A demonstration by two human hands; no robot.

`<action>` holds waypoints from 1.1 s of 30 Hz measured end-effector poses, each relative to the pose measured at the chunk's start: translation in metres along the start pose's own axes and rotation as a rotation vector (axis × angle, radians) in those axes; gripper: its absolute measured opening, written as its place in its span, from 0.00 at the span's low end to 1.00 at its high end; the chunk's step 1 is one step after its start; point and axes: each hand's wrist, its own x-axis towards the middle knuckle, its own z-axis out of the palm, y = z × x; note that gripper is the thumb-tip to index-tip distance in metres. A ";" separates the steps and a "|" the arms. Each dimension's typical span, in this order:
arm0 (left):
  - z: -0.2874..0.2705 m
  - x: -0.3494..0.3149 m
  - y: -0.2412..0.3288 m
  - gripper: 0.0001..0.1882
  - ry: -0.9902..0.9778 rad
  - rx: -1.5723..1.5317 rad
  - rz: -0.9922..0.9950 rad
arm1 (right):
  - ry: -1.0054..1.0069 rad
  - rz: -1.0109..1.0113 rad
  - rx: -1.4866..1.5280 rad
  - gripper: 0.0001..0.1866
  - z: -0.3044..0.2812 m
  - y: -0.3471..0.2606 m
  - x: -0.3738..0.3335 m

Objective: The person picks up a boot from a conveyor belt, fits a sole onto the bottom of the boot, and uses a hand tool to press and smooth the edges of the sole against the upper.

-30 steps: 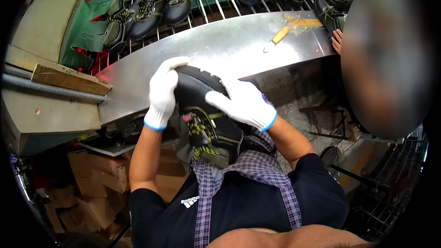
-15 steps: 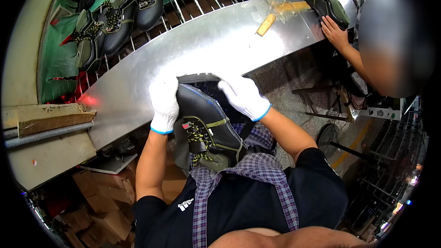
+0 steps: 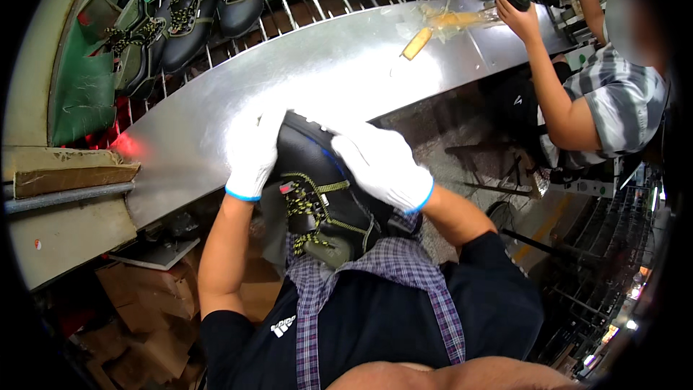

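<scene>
A black work shoe with yellow stitching, black-and-yellow laces and a grey-green last in its opening is held tilted in front of my apron, toe away from me. A dark outsole lies along its toe edge, by a blue line. My left hand, in a white knit glove, is closed round the toe from the left. My right hand, gloved the same way, presses on the sole side, its fingers bent over the edge. Both hands' fingertips are partly hidden, and so is most of the sole.
A shiny metal ledge curves in front of me, with a yellowish block and tape on it. Beyond it, several shoes stand on a wire rack. On the right a co-worker's hand holds another shoe. Cardboard boxes lie lower left.
The gap between sole and toe has narrowed, and my right hand has moved onto the shoe's side, its fingers lower. The co-worker's shoe has shifted up and away.
</scene>
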 end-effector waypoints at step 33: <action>-0.004 -0.005 -0.035 0.17 0.081 -0.527 -0.182 | -0.248 0.202 0.088 0.56 0.012 -0.005 -0.021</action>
